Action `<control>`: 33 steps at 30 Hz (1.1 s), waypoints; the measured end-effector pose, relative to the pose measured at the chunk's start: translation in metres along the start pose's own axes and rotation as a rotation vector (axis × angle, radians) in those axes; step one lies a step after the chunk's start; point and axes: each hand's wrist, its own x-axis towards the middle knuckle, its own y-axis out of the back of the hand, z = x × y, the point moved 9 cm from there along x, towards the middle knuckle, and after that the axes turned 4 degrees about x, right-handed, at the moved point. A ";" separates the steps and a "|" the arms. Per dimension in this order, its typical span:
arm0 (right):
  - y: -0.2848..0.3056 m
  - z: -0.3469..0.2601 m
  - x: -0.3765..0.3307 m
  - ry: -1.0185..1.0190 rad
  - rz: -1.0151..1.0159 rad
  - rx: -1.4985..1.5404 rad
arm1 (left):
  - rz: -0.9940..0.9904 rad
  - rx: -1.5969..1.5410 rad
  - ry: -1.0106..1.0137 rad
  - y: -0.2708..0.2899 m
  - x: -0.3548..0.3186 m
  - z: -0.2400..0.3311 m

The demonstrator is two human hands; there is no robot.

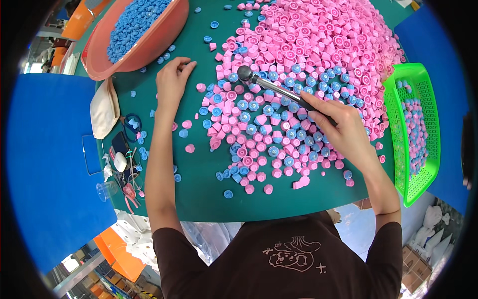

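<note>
My right hand (pixel 341 124) is wrapped round the dark handle of a small mallet (pixel 276 88). The mallet has a silver shaft, and its round black head hovers over or rests on the pieces at the table's middle; which, I cannot tell. Under and around it lie pink cup-shaped plastic pieces (pixel 230 130), many topped with blue caps (pixel 245 116) that carry clear domes. My left hand (pixel 172 79) lies on the green table near the pink bowl, fingers loosely bent, thumb apart, nothing visible in it. Loose blue caps (pixel 228 194) are scattered by the near edge.
A pink bowl (pixel 172 35) full of blue caps stands far left. The large pink heap (pixel 323 25) covers the far right. A green basket (pixel 432 149) with pink-and-blue pieces stands at the right edge. Scissors (pixel 132 127), a cloth pouch (pixel 103 112) and a clear cup (pixel 106 191) lie left.
</note>
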 end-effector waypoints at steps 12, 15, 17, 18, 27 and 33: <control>0.003 0.004 -0.005 -0.036 -0.012 0.010 | -0.103 0.119 -0.171 0.010 -0.014 0.010; 0.004 0.006 -0.005 -0.034 0.005 0.034 | -0.200 -0.119 -0.148 0.004 -0.034 0.059; 0.004 0.005 -0.007 -0.028 0.009 0.034 | -0.300 -0.124 -0.237 -0.006 -0.048 0.087; 0.003 0.006 -0.007 -0.040 -0.001 0.046 | -0.378 -0.073 -0.205 -0.012 -0.052 0.094; -0.001 0.005 -0.010 -0.037 -0.023 0.058 | -0.465 -0.016 -0.196 -0.029 -0.056 0.093; -0.008 0.003 -0.009 -0.014 -0.024 0.074 | -0.455 -0.067 -0.163 -0.020 -0.054 0.091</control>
